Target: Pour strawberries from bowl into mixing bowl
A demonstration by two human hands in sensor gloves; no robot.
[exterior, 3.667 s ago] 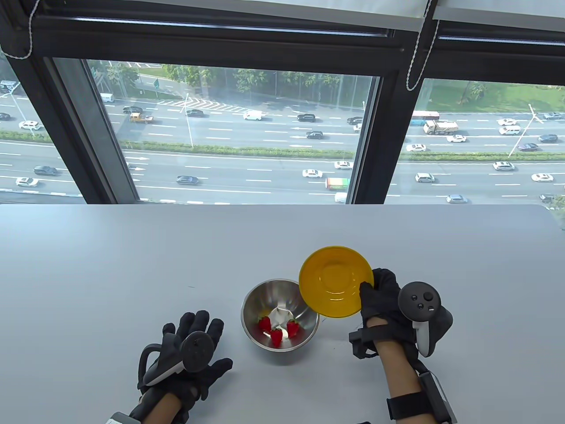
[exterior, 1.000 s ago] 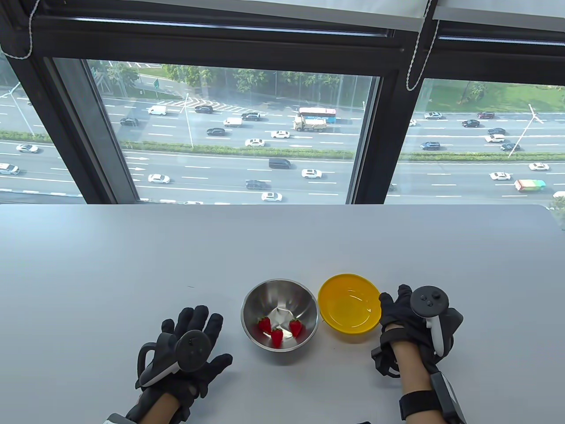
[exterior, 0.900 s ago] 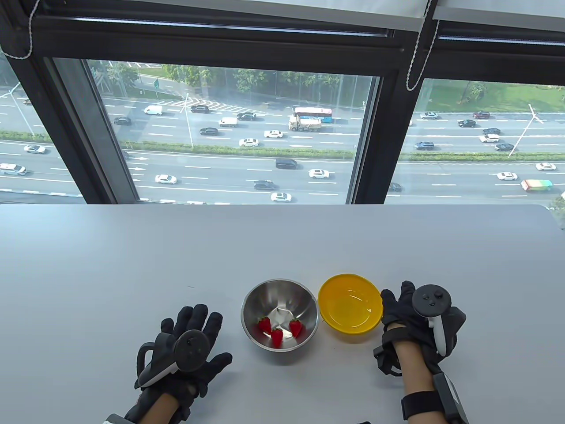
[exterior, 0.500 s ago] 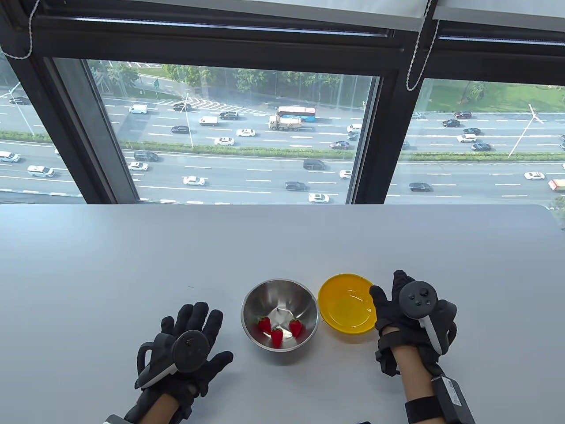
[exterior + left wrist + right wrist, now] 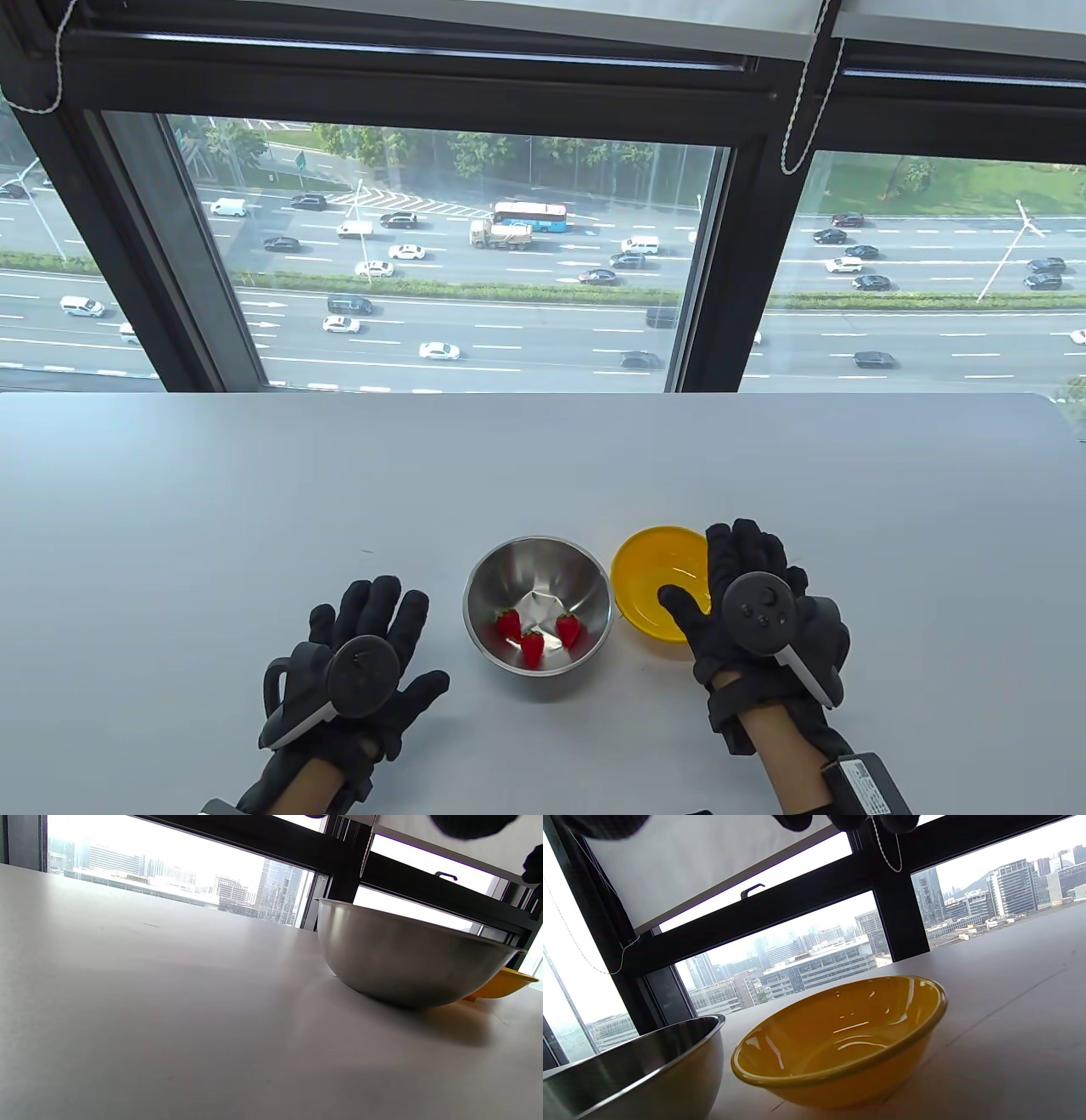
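Note:
Three red strawberries (image 5: pixel 533 637) lie in the steel mixing bowl (image 5: pixel 538 563) at the table's front centre. The yellow bowl (image 5: pixel 653 577) stands upright and empty just right of it, touching or nearly touching its rim. My right hand (image 5: pixel 747 594) hovers with spread fingers over the yellow bowl's right side and holds nothing. My left hand (image 5: pixel 365 645) rests flat and open on the table left of the steel bowl. The left wrist view shows the steel bowl's outer wall (image 5: pixel 407 959). The right wrist view shows the empty yellow bowl (image 5: pixel 840 1039) and the steel bowl's rim (image 5: pixel 636 1060).
The white table (image 5: pixel 339 492) runs back to a large window (image 5: pixel 458 255) behind its far edge. A crumpled white scrap (image 5: pixel 540 608) lies in the steel bowl behind the strawberries.
The right hand set the tilted yellow bowl down right of the steel bowl, let go of its rim, and moved left over it with fingers spread. The left hand stayed put.

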